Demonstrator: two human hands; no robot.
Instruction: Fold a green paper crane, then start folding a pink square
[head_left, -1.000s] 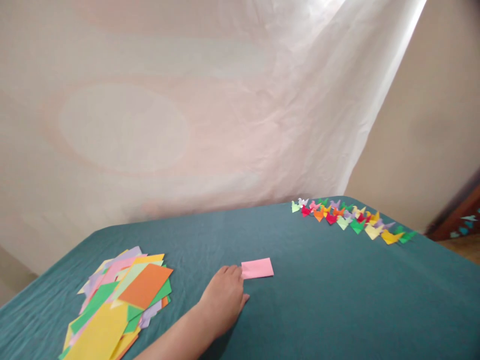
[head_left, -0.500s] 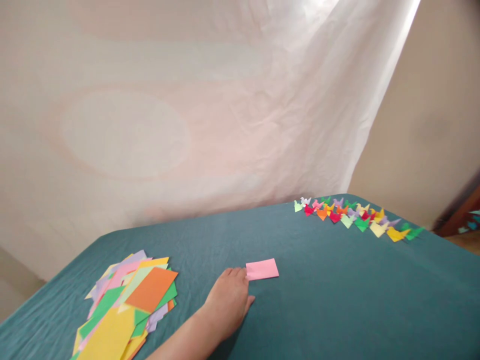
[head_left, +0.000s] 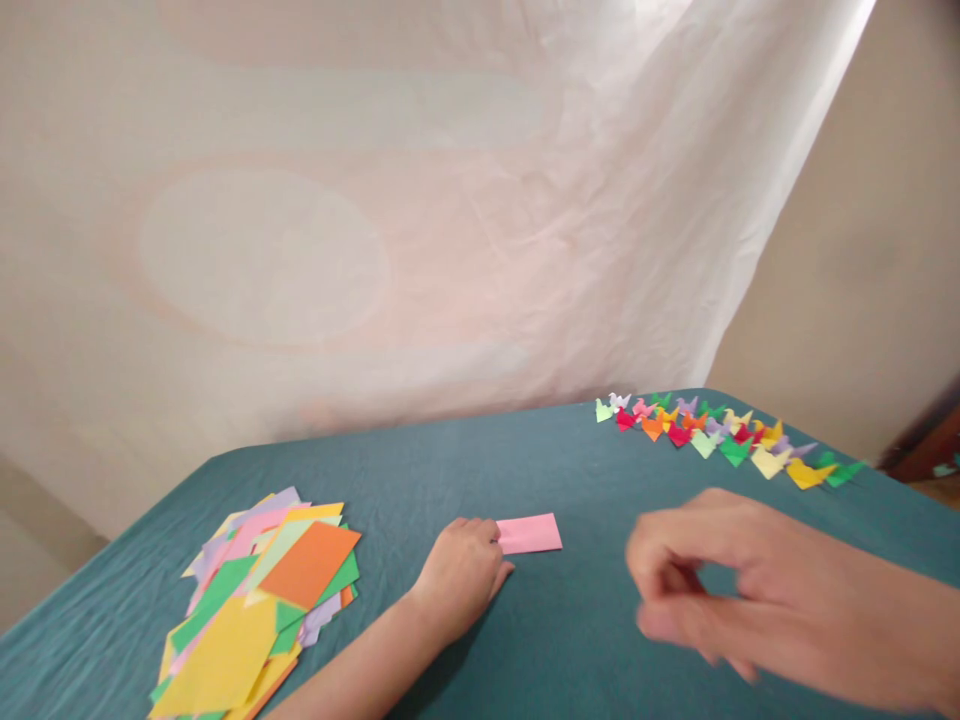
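Observation:
A small pink folded paper (head_left: 531, 533) lies flat on the teal tablecloth near the middle of the table. My left hand (head_left: 463, 572) reaches in from the lower left, its fingers pressed down on the paper's left end, which they cover. Over the right side of the cloth hangs my right hand (head_left: 705, 585), smeared a little by motion. Its fingers are curled in, with the thumb close to the forefinger, and nothing shows between them. A gap separates this hand from the pink paper.
On the left sits a loose pile of coloured paper sheets (head_left: 225, 650), an orange one (head_left: 311, 565) on top. Several small folded paper birds (head_left: 735, 452) stand in rows at the back right. Behind the table hangs a pale cloth (head_left: 450, 250).
My right hand has come into view from the right. The left hand stays at the left end of the pink paper. The view has shifted slightly.

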